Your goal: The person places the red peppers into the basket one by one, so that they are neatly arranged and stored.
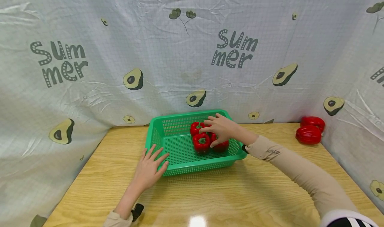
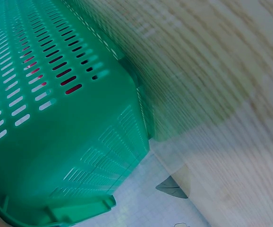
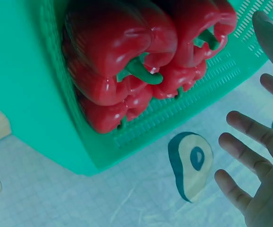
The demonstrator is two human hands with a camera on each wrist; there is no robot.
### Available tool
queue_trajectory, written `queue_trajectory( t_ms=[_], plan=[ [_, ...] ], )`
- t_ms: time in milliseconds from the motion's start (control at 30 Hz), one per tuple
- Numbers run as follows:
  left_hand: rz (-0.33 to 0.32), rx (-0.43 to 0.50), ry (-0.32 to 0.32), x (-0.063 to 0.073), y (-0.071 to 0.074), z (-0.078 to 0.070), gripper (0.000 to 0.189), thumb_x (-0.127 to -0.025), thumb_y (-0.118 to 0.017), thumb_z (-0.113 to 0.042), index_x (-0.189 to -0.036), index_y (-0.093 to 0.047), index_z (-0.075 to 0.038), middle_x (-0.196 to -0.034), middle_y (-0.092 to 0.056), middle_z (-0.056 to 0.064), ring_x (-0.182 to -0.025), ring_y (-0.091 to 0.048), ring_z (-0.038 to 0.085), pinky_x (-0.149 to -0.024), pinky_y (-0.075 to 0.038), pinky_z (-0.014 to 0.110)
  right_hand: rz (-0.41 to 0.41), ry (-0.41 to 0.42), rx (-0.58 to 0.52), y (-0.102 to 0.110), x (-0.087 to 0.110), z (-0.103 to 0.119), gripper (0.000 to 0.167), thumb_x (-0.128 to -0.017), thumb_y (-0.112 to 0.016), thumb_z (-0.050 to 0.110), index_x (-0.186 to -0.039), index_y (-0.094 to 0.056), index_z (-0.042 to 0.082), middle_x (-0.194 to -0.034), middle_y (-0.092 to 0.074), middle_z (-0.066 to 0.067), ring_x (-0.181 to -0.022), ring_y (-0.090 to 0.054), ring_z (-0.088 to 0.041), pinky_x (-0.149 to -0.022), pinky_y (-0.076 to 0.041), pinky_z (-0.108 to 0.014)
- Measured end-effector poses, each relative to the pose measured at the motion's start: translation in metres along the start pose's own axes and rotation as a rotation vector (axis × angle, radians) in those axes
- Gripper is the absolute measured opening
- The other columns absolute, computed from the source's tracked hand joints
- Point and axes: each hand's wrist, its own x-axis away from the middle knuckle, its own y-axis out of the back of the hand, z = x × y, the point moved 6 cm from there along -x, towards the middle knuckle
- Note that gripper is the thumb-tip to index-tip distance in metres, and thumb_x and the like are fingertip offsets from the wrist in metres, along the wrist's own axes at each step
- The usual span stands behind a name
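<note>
Left hand (image 1: 148, 170) spread at green plastic basket (image 1: 207, 163), right hand (image 1: 223, 128) splayed over red bell peppers (image 1: 201, 143), neither gripping; peppers looked light, firm, slick, best cupped round sides.

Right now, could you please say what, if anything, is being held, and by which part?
Nothing is held: the right hand is spread above the peppers, the left hand at the basket rim.

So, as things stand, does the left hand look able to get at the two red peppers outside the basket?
Probably not: the left hand is at the left end of the green basket; the two red peppers lie far right, with the basket and right arm between.
</note>
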Motion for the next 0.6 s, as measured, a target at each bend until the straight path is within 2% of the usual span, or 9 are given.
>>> queue_trajectory(
  t_ms=[133, 300, 400, 600],
  plan=[
    [-0.004, 0.007, 0.006, 0.001, 0.000, -0.001, 0.036, -0.088, -0.050, -0.033, -0.118, -0.060, -0.017, -0.129, -0.051, 0.013, -0.130, -0.031, 0.037, -0.105, -0.021, 0.057, -0.020, -0.007, -0.010, 0.010, 0.010, 0.000, 0.066, -0.070, -0.060, 0.062, -0.125, -0.050, 0.028, -0.117, -0.053, -0.005, -0.105, -0.047, -0.023, -0.076, -0.038, -0.039],
    [-0.011, 0.004, 0.007, 0.001, -0.001, -0.001, 0.036, -0.089, -0.049, -0.033, -0.119, -0.060, -0.017, -0.129, -0.051, 0.013, -0.130, -0.032, 0.037, -0.105, -0.023, 0.057, -0.085, -0.010, -0.050, 0.020, 0.027, 0.000, 0.061, -0.073, -0.062, 0.056, -0.124, -0.051, 0.025, -0.111, -0.055, -0.003, -0.100, -0.048, -0.023, -0.078, -0.041, -0.041],
    [-0.011, 0.006, 0.009, 0.001, 0.000, -0.002, 0.036, -0.089, -0.049, -0.034, -0.118, -0.060, -0.016, -0.129, -0.051, 0.013, -0.130, -0.032, 0.037, -0.105, -0.023, 0.057, -0.116, -0.014, -0.056, 0.022, 0.039, 0.000, 0.059, -0.074, -0.062, 0.054, -0.123, -0.052, 0.023, -0.109, -0.056, -0.002, -0.096, -0.048, -0.021, -0.077, -0.043, -0.040],
    [-0.050, 0.010, -0.013, 0.001, 0.001, -0.004, 0.037, -0.090, -0.046, -0.036, -0.116, -0.062, -0.015, -0.126, -0.053, 0.014, -0.127, -0.034, 0.039, -0.103, -0.024, 0.057, -0.137, -0.028, -0.063, 0.022, 0.064, 0.001, 0.057, -0.076, -0.062, 0.051, -0.123, -0.053, 0.021, -0.114, -0.056, -0.005, -0.099, -0.050, -0.023, -0.080, -0.044, -0.042]
  ],
)
